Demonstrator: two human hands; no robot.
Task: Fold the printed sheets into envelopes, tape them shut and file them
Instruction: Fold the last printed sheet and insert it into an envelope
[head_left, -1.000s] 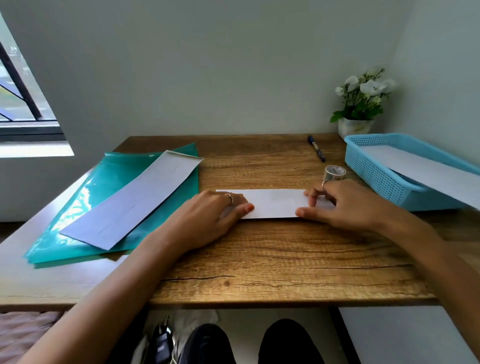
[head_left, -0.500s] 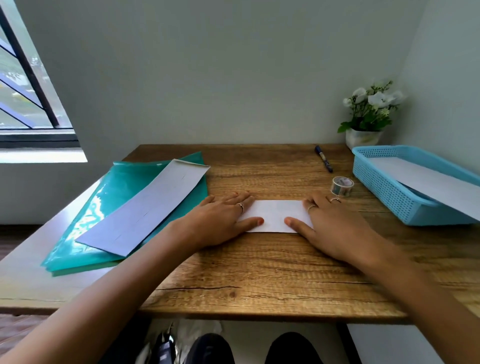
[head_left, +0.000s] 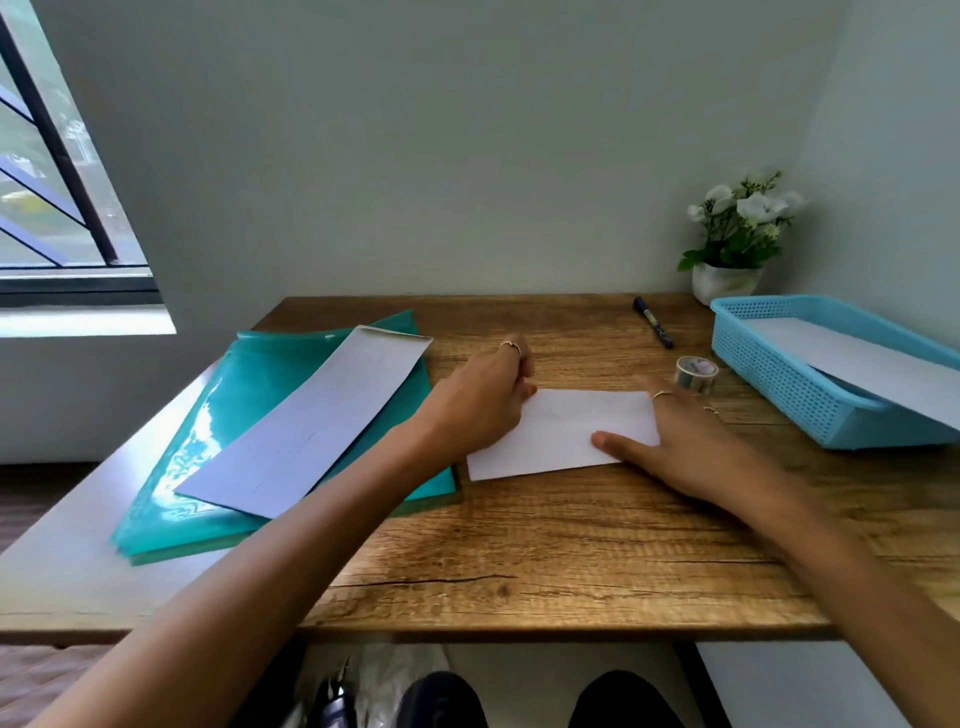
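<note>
A folded white sheet (head_left: 563, 434) lies flat on the wooden desk (head_left: 571, 545), turned at a slant. My left hand (head_left: 480, 402) holds its far left corner, fingers curled at the edge. My right hand (head_left: 685, 441) lies flat on the sheet's right end, thumb pressing the near edge. A roll of clear tape (head_left: 696, 373) stands just beyond my right hand. A long folded sheet (head_left: 311, 423) rests on a teal plastic folder (head_left: 234, 415) at the left. A blue basket (head_left: 810, 395) at the right holds another white sheet (head_left: 862, 364).
A dark pen (head_left: 653, 321) lies near the back of the desk. A white pot of flowers (head_left: 730, 244) stands in the back right corner. The wall runs close behind and to the right. My knees show under the desk's front edge.
The sheet is folded shorter and now lies turned at a slant. My left hand moved from pressing flat to holding the far left corner. My right hand still presses the right end.
</note>
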